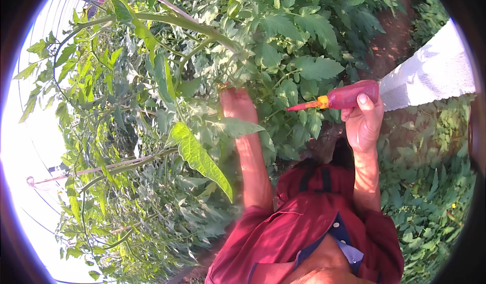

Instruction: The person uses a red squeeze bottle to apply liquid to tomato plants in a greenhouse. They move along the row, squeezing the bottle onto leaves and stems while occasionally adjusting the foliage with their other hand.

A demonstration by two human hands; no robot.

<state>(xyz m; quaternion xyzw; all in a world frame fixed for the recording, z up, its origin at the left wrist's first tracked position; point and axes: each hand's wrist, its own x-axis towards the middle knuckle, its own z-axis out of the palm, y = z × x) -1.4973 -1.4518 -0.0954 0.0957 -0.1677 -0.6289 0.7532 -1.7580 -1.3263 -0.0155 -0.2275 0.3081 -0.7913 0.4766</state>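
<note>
Upright among tomato plants, my left hand (238, 103) reaches into the foliage, its fingertips at a small yellow and red bit, probably a flower cluster, partly blurred. Whether the fingers pinch it I cannot tell. My right hand (365, 120) is wrapped round a red plastic squeeze bottle (351, 95) with a yellow collar and a long pointed red nozzle. The nozzle points left, towards the left hand, with a gap of leaves between them. A thick tomato stem (182, 22) runs above the left hand, and a bright leaf (197, 156) hangs below and left of it.
Strings (114, 165) support the tomato stems at left. A white cloth or sheet (429, 69) stretches out beyond the right hand. Bare soil (391, 29) shows between plant rows at the upper right. More low plants (425, 208) grow at the lower right.
</note>
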